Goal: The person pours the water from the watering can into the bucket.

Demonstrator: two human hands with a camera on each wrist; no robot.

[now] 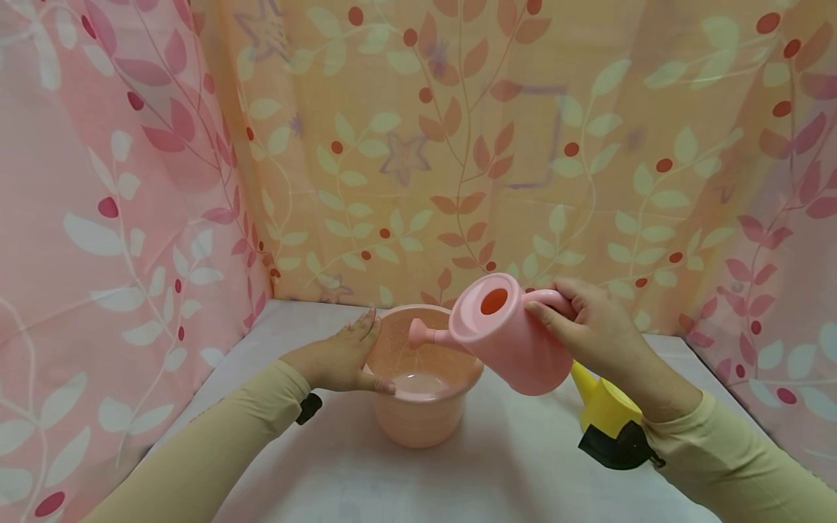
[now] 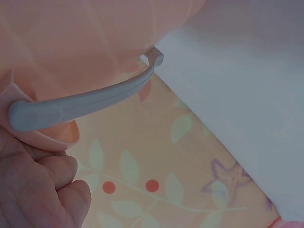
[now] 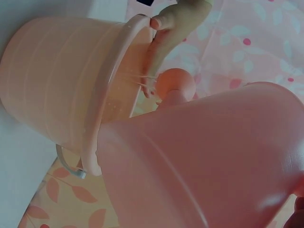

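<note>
A pink watering can (image 1: 516, 341) is tilted to the left, its rose (image 1: 421, 333) over a peach bucket (image 1: 418, 425). My right hand (image 1: 598, 330) grips the can by its handle. Thin streams of water run from the rose (image 3: 175, 85) into the bucket in the right wrist view, and some water lies at the bottom. At the bucket's left side my left hand (image 1: 343, 356) holds the rim, thumb on the near edge and fingers toward the far edge. In the left wrist view its fingers (image 2: 61, 173) bend beside the grey bucket handle (image 2: 95, 102).
A yellow object with a spout (image 1: 608, 403) stands on the white tabletop (image 1: 523, 472) at the right, partly hidden by my right wrist and a black wrist mount (image 1: 617, 444). Leaf-patterned cloth (image 1: 405, 145) encloses the table at the back and both sides.
</note>
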